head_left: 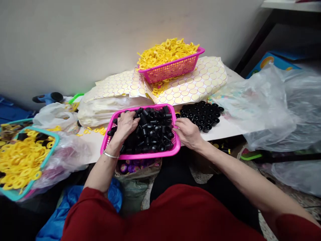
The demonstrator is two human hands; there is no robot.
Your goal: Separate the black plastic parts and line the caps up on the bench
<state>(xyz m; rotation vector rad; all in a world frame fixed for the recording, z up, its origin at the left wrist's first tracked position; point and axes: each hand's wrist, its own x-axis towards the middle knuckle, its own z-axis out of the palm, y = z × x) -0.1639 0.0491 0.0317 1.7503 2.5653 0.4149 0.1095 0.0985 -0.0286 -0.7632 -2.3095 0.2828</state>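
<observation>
A pink basket point(140, 155) full of small black plastic caps point(155, 130) sits at the near edge of a low white table point(225, 129). My left hand point(126, 124) reaches into the caps on the basket's left side, fingers curled down among them. My right hand point(187, 132) rests at the basket's right rim, fingers bent around some caps. To the right of the basket, several black caps point(202, 115) stand upright in a tidy cluster on the table.
A second pink basket point(173, 68) heaped with yellow rings stands behind, on sheets of round stickers point(195, 87). A teal basket point(37, 167) of yellow rings is at the left. Clear plastic bags point(271, 103) lie at the right, white bags point(100, 108) at the left.
</observation>
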